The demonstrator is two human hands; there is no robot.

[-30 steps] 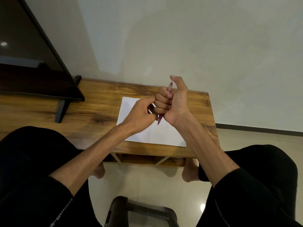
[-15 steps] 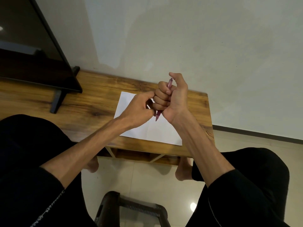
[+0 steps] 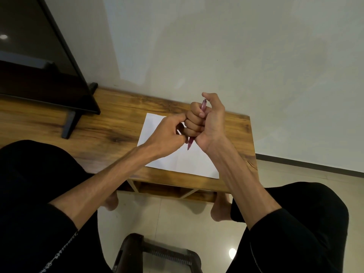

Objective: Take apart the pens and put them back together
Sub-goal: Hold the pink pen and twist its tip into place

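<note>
A pink pen [image 3: 190, 143] stands nearly upright in the fist of my right hand [image 3: 208, 123]; its tip pokes out below the fist and its top end shows above the fingers beside the thumb. My left hand [image 3: 167, 135] is curled against the right fist, its fingertips pinched close to the pen's lower part. What the left fingers hold is hidden. Both hands hover above a white sheet of paper [image 3: 177, 160] on the wooden table [image 3: 110, 125].
A black TV [image 3: 39, 62] on a dark stand fills the table's left end. The wall rises straight behind the table. My knees in black trousers flank the table's front edge, with a dark stool [image 3: 157, 255] on the tiled floor below.
Both hands stay locked together on the pen with barely any shift. Only the camera view has drifted slightly.
</note>
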